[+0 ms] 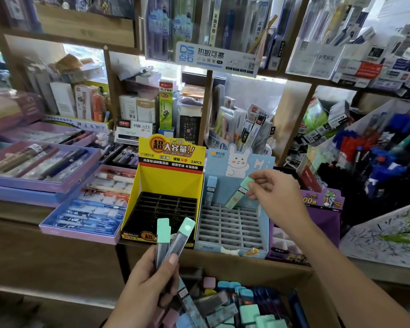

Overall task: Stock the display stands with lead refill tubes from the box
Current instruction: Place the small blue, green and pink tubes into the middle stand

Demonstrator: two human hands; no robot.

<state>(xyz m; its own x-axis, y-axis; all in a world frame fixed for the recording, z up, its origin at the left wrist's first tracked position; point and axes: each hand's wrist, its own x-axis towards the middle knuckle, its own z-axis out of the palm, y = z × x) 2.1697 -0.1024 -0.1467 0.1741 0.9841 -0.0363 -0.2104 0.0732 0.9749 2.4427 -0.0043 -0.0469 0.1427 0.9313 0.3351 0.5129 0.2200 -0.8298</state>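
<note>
While stocking from the box point(313, 301) beneath both hands, aim for the blue stand point(263, 166) under the right hand point(275, 192), now pinching one tilted tube point(238, 194); two more tubes point(163, 237) gripped in the left hand point(147, 290). Straighten before lowering: slanted entry likely to catch the grid point(230, 226). Open room above it; avoid standing tube point(210, 190) leftward.

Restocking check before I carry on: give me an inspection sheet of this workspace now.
Surface: wooden counter, crowded with stands and trays.
Job's things: yellow stand slots empty; blue stand holds one blue-capped tube at back left; box below holds many tubes.
Clutter: purple pen trays at left.
Hands: left hand grips two green-capped tubes; right hand pinches one green-capped tube over the blue stand.
Cables: nothing seen.
Surroundings: shelves packed with stationery.
</note>
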